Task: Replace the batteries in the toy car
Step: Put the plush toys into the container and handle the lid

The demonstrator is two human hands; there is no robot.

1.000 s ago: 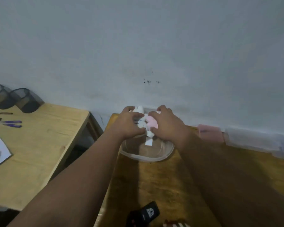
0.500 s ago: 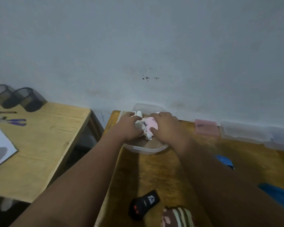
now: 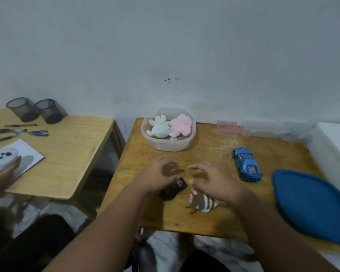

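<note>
The toy car [image 3: 246,164], blue, sits on its wheels on the right half of the wooden surface [image 3: 204,150], untouched and apart from both hands. Its underside, where a battery cover would be, is hidden. The job looks barely begun: neither hand has the car.

The right hand [image 3: 210,179] hovers just left of the car, its grip loose, fingers half curled round nothing. The left hand [image 3: 159,173] hangs beside it in the same way, holding nothing, partly over a small black remote [image 3: 174,188], if that is what it is. The next move probably calls for the right hand to reach right, lift the car and turn it over to find the cover.

Below the right hand lies a striped soft toy [image 3: 201,202], near enough to be brushed. A blue pouch [image 3: 310,205] lies right of the car, close by its tail. At the back, a clear tub [image 3: 169,146] holds a white soft toy [image 3: 158,128] and a pink one [image 3: 181,125], out of the way.

On a second surface [image 3: 73,150] to the left stand two mesh cups [image 3: 22,108], and another person's hand [image 3: 0,173] rests on a white object [image 3: 7,158].
</note>
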